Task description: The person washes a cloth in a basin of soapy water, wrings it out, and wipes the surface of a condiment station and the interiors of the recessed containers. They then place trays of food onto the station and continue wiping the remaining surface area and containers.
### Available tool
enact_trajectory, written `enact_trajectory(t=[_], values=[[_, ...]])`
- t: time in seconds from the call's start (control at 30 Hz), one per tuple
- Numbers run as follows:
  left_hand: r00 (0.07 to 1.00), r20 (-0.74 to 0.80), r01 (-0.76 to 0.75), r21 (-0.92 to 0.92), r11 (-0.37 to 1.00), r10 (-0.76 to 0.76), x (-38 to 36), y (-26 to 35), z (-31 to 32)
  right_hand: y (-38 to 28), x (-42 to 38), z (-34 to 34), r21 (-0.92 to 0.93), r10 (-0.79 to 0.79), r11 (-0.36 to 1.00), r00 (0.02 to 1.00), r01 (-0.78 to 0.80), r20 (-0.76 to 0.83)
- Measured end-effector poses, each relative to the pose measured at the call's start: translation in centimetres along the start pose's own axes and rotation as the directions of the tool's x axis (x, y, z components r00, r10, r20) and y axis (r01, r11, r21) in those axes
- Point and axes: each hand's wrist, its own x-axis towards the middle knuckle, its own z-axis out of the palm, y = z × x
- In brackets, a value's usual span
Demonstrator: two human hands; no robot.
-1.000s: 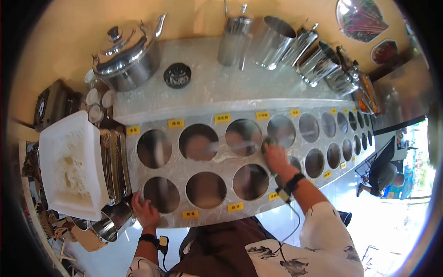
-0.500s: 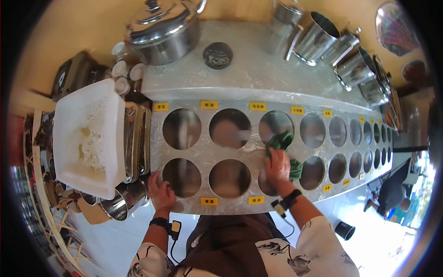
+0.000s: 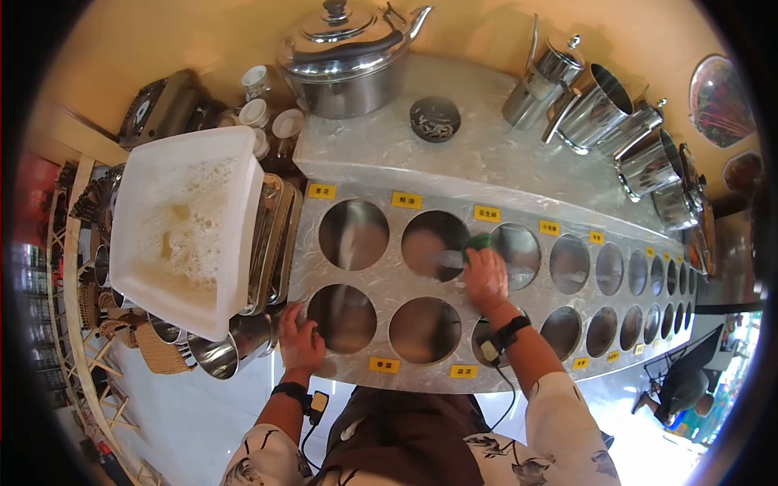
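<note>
My right hand (image 3: 487,280) is closed around a green cloth (image 3: 478,245), most of it hidden by the fingers. It presses on the grey marbled counter (image 3: 381,281) between two upper round holes. At the counter's front left corner rests my left hand (image 3: 301,338), fingers apart and holding nothing, beside a lower round hole (image 3: 342,318). Two rows of these holes run to the right, with yellow labels (image 3: 407,200) along them.
Left of the holes stands a white plastic tub (image 3: 237,235) of foamy water, above stacked trays (image 3: 275,243). A large steel kettle (image 3: 344,89), a small dark bowl (image 3: 435,119) and steel pitchers (image 3: 596,109) occupy the raised back shelf.
My right hand has moved the green cloth leftward along the counter, and less of the cloth shows. My left hand stays at the front left corner. The whole view has shifted.
</note>
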Motion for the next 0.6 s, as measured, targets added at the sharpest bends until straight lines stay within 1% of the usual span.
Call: enact_trajectory(t=[0.03, 0.1, 0.13, 0.17, 0.2, 0.23, 0.3, 0.33, 0.37, 0.43, 0.57, 0.6], values=[[1.000, 0.006, -0.014, -0.003, 1.000, 0.014, -0.1, -0.1, 0.0, 0.7, 0.9, 0.6, -0.027, 0.012, 1.000, 1.000, -0.012, -0.017], [1.000, 0.002, -0.012, 0.005, 1.000, 0.012, -0.1, 0.0, -0.1, 0.6, 2.9, 0.5, -0.028, 0.055, 0.998, 0.984, -0.061, -0.169], [1.000, -0.004, -0.011, 0.001, 1.000, 0.011, -0.2, 0.0, -0.1, 0.4, 3.4, 0.8, -0.022, 0.051, 0.998, 0.986, -0.055, -0.157], [1.000, 0.004, 0.006, -0.001, 1.000, -0.006, -0.3, 0.0, -0.1, 0.2, 3.6, 1.1, 0.007, 0.070, 0.998, 0.976, -0.070, -0.207], [1.000, 0.000, -0.012, 0.003, 1.000, 0.012, -0.3, -0.1, -0.1, 0.0, 3.3, 1.2, 0.033, 0.088, 0.996, 0.963, -0.082, -0.254], [0.999, -0.007, -0.032, 0.005, 0.999, 0.032, -0.2, -0.1, -0.1, 0.1, 2.4, 1.9, 0.028, 0.078, 0.997, 0.968, -0.074, -0.238], [0.999, -0.015, -0.029, -0.007, 1.000, 0.029, -0.3, -0.1, -0.1, 0.0, 0.3, 3.2, 0.264, -0.071, 0.958, 0.987, 0.108, -0.147], [0.999, -0.018, -0.031, -0.009, 0.999, 0.031, -0.2, 0.0, -0.2, -0.5, -0.9, 3.1, 0.295, -0.197, 0.935, 0.980, 0.197, -0.030], [0.999, -0.022, -0.036, -0.010, 0.999, 0.036, -0.2, 0.0, -0.3, -1.8, -1.8, 2.4, 0.289, -0.197, 0.937, 0.980, 0.197, -0.028], [0.998, -0.035, -0.043, -0.006, 0.999, 0.043, -0.4, -0.2, -0.1, -4.5, -3.0, 0.8, 0.483, -0.157, 0.868, 0.987, 0.116, 0.046], [0.999, -0.036, -0.025, -0.020, 0.999, 0.024, -0.4, -0.3, 0.0, -5.9, -5.0, 0.5, 0.493, -0.126, 0.865, 0.991, 0.090, 0.039], [0.999, -0.033, -0.031, -0.025, 0.999, 0.030, -0.3, -0.4, 0.0, -6.3, -5.8, 0.6, 0.496, -0.167, 0.859, 0.985, 0.126, 0.038]])
